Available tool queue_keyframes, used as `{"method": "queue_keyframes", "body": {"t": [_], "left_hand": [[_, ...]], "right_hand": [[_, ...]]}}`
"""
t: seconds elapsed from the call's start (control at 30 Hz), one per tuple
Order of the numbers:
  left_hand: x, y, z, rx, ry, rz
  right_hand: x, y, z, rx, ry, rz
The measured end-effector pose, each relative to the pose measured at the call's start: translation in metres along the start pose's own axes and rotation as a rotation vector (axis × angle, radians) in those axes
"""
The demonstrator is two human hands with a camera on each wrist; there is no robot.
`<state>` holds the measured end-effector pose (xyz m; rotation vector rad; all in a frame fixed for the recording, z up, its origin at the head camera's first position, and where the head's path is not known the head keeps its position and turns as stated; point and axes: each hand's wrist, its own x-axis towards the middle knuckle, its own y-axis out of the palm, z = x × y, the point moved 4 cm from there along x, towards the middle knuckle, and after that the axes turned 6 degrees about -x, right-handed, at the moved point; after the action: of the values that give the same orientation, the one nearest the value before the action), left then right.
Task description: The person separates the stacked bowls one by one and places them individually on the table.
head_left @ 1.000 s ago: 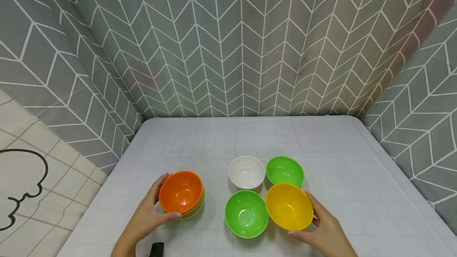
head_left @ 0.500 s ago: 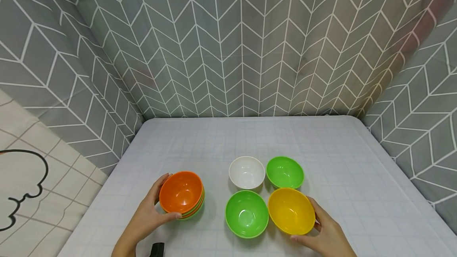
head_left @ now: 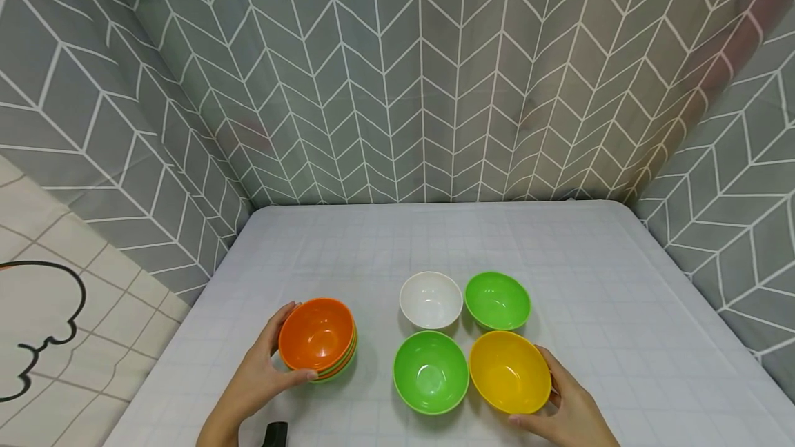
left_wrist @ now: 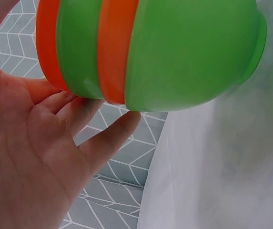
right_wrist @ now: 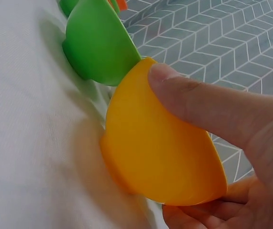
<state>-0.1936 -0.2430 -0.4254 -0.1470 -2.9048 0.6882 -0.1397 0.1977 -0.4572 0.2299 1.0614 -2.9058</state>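
Observation:
On the left, my left hand grips a stack of nested bowls by its side, thumb at the front and fingers behind. An orange bowl tops the stack, and green and orange bowls alternate below it, with a green bowl at the bottom. My right hand holds a yellow bowl by its right side, the thumb near the rim. The yellow bowl is upright beside the front green bowl. Whether its base fully rests on the table cannot be told.
Behind these two bowls stand a white bowl and another green bowl. A white cloth covers the table. A black object shows at the front edge. Patterned grey curtains surround the back and sides.
My right hand has brought the yellow bowl slightly toward me and to the right, away from the back green bowl's rim. The left hand and its stack stay in place.

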Motion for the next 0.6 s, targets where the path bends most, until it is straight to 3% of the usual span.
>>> {"method": "queue_keyframes", "body": {"t": [0.2,0.6], "left_hand": [[0.0002,0.0001,0.0004,0.005,-0.005,-0.003],[0.0004,0.001,0.0013,-0.007,-0.008,-0.002]], "right_hand": [[-0.0005,0.0005,-0.0014,0.008,-0.012,0.007],[-0.0004,-0.0019,-0.0015,-0.106,-0.014,0.012]]}}
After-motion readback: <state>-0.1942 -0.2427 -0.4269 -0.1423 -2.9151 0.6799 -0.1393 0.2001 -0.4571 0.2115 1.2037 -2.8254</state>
